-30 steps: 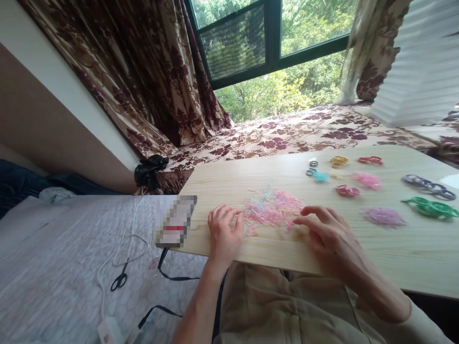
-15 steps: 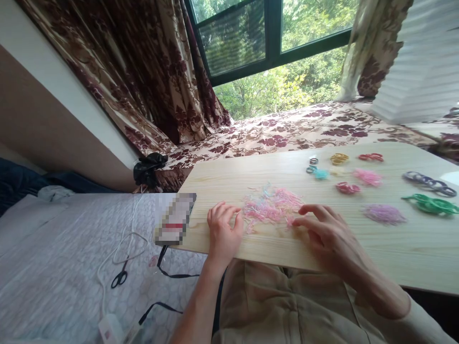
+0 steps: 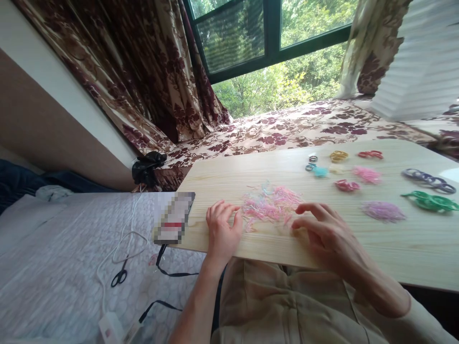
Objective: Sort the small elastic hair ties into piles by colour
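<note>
A loose pile of thin pink strands (image 3: pixel 272 203), with some pale blue ones, lies on the light wooden board (image 3: pixel 222 177). My left hand (image 3: pixel 224 229) rests at the pile's left edge, fingers apart and holding nothing. At the right edge is my right hand (image 3: pixel 321 231), fingers bent and spread, fingertips close to the strands, nothing visible between them. Farther right lie a purple pile (image 3: pixel 384 211), a smaller pink pile (image 3: pixel 367 174) and a turquoise pile (image 3: pixel 319 171). Around them sit coloured bands: pink (image 3: pixel 347 185), red (image 3: pixel 370 154), yellow (image 3: pixel 338 155), green (image 3: pixel 432 201) and dark purple (image 3: pixel 428 180).
A blurred-out flat object (image 3: pixel 174 218) lies on the board's left corner. On the quilted bed (image 3: pixel 71 248) are black scissors (image 3: pixel 119 277), white cables and a white power strip (image 3: pixel 110 328). A black bag (image 3: pixel 147 167) stands beyond. Patterned curtains hang by the window.
</note>
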### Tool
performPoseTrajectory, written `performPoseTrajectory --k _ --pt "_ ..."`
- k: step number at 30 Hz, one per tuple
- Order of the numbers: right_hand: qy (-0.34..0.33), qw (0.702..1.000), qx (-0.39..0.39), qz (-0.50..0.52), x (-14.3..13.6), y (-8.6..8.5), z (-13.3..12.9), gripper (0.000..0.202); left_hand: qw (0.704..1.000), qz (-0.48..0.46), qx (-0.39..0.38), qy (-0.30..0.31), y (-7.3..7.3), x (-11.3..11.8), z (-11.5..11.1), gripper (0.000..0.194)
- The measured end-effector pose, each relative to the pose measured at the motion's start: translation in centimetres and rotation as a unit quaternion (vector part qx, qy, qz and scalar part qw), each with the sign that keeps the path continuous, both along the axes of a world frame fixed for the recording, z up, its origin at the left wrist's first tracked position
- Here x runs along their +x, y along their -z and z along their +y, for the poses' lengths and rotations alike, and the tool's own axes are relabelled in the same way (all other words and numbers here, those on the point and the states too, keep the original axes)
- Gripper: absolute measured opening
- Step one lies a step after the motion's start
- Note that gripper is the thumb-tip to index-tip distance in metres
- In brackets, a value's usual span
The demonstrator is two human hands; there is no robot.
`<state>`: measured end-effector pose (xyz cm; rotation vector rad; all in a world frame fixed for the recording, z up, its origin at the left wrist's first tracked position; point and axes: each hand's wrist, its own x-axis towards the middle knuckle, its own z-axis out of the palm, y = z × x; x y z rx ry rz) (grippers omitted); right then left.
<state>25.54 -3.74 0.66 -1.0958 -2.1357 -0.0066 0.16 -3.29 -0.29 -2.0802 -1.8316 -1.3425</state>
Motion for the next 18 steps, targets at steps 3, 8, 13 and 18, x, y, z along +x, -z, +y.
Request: performPoseTrajectory --k 3,8,13,18 --pt "0.016 1.0 0.002 0.004 0.23 -0.48 -0.12 0.032 1.0 0.001 0.0 0.001 -0.04 -0.04 -0.01 0.015" --pt "0.033 0.999 0.019 0.002 0.36 -0.57 -0.18 0.032 1.0 0.004 0.005 0.009 -0.03 -0.04 -0.04 0.015" --pt "0.029 0.999 0.029 -0.011 0.06 -0.25 -0.16 0.035 1.0 0.006 0.009 0.006 0.08 -0.06 0.04 0.015" --pt "0.038 0.999 0.028 0.007 0.16 -0.64 -0.28 0.03 1.0 0.007 0.005 0.008 0.02 -0.11 0.01 0.015"
